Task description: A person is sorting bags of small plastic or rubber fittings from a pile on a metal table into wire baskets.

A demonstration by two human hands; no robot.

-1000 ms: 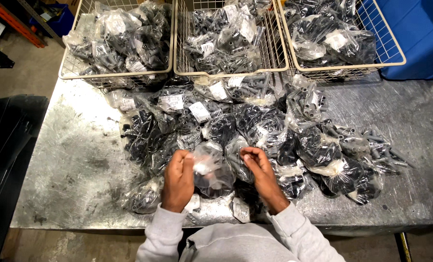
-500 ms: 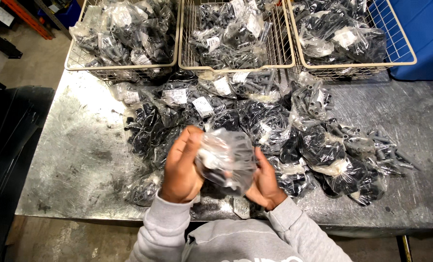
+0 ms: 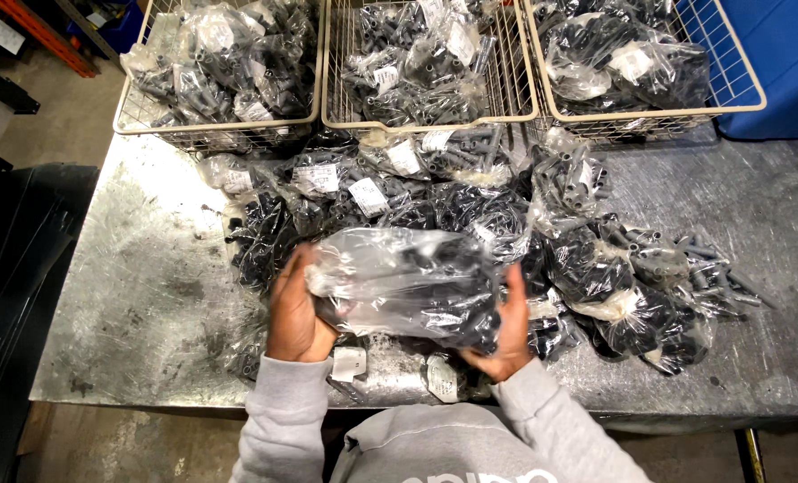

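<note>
Plainly, landmark: the clear plastic bag of dark tube-shaped parts (image 3: 408,286), held up in front of the person's chest, above the near edge of the metal surface (image 3: 131,304).
Left hand (image 3: 293,309): gripped the bag's left end, fingers curled and clamped on the gathered plastic.
Right hand (image 3: 506,326): cupped the bag's right end and underside, fingers closed on it; both hands carried it.
Pile (image 3: 471,210): many like bags lay loose on the surface just beyond and to the right of the held bag, some with white labels.
Left wire basket (image 3: 131,121): far beyond the bag, to the left, holding bags.
Middle wire basket (image 3: 341,121): straight beyond the bag, holding bags.
Right wire basket (image 3: 748,98): beyond the bag, to the right, holding bags.
Blue bin (image 3: 784,63): beside the right basket, farthest from the bag.
Progress: judging by the lie of things, the baskets were partly loaded, one bag was in hand, and most of the pile remained on the surface.
</note>
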